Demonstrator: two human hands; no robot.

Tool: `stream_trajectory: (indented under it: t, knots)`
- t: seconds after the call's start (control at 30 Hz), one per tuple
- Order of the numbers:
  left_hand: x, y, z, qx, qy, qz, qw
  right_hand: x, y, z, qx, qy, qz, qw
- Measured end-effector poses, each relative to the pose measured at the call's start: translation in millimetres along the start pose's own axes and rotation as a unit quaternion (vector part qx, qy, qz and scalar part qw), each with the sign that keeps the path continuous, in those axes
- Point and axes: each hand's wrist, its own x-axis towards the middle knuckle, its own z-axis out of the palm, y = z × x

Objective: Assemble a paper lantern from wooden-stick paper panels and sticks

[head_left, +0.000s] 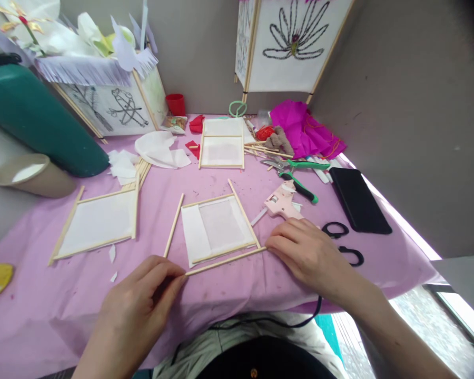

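A thin wooden stick (226, 261) lies between my hands along the lower side of a paper panel. My left hand (144, 297) pinches its left end, and my right hand (302, 252) grips its right end. The white paper panel (221, 223) has sticks on its top, right and bottom sides. Another loose stick (174, 225) slants just left of that panel. A pink glue gun (281, 200) lies right above my right hand. Black scissor handles (351, 256) show beside my right forearm, their blades hidden.
A second framed panel (98, 223) lies left, a third (223, 143) at the back. Green-handled pliers (300, 181), a black phone (359, 200) and magenta paper (300, 129) are right. A cup (33, 176), green bottle (43, 116) and two paper lanterns (102, 102) (292, 47) stand behind.
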Motion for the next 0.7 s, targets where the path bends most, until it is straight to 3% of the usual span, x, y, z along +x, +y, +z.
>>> stream_trajectory:
  t: [0.07, 0.2, 0.4, 0.7]
  knots:
    - [0.7, -0.3, -4.0, -0.005, 0.011, -0.019, 1.0, 0.0, 0.2, 0.3, -0.004, 0.003, -0.002, 1.0]
    - [5.6, -2.3, -9.7, 0.051, 0.08, -0.118, 0.988, 0.4, 1.0, 1.1, -0.004, 0.012, -0.01, 1.0]
    - [17.4, 1.0, -9.2, 0.124, 0.022, -0.153, 0.98, 1.0, 2.8, 3.4, -0.019, 0.025, -0.031, 0.999]
    - [22.0, 8.6, -11.0, 0.184, -0.009, -0.175, 0.967, 2.0, -0.8, 1.9, -0.023, 0.035, -0.025, 0.999]
